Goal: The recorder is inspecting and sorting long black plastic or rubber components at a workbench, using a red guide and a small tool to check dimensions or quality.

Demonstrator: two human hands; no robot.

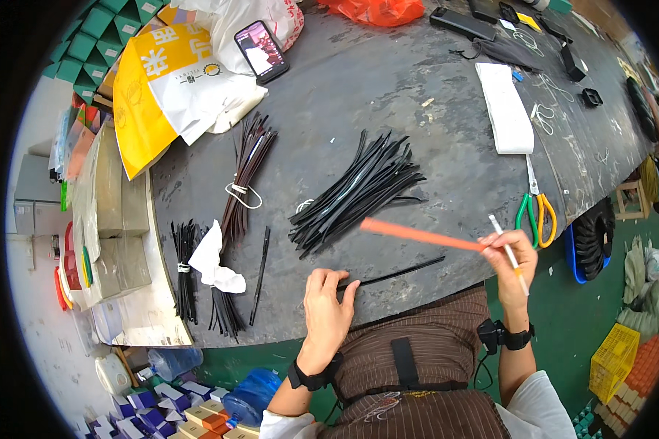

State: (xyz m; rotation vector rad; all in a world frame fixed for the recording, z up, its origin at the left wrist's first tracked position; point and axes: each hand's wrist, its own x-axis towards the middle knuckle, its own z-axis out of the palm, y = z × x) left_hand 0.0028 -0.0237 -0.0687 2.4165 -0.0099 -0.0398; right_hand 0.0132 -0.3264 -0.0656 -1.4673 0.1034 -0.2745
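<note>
My left hand [328, 301] lies flat near the table's front edge, fingers pressing the end of a single black strip [403, 272] that runs off to the right. My right hand [510, 256] hovers above the edge, holding an orange ruler [417, 234] that points left over the strip, together with a thin white pen [507, 249]. Just beyond lies a loose pile of black strips [359, 192].
A tied bundle of dark strips [243, 175], another black bundle [185, 267] and a crumpled white cloth [214, 263] lie at left. Green and orange scissors [536, 208], a white folded band [507, 106], a phone [262, 50] and a yellow-white bag [161, 88] sit on the dark table [388, 88].
</note>
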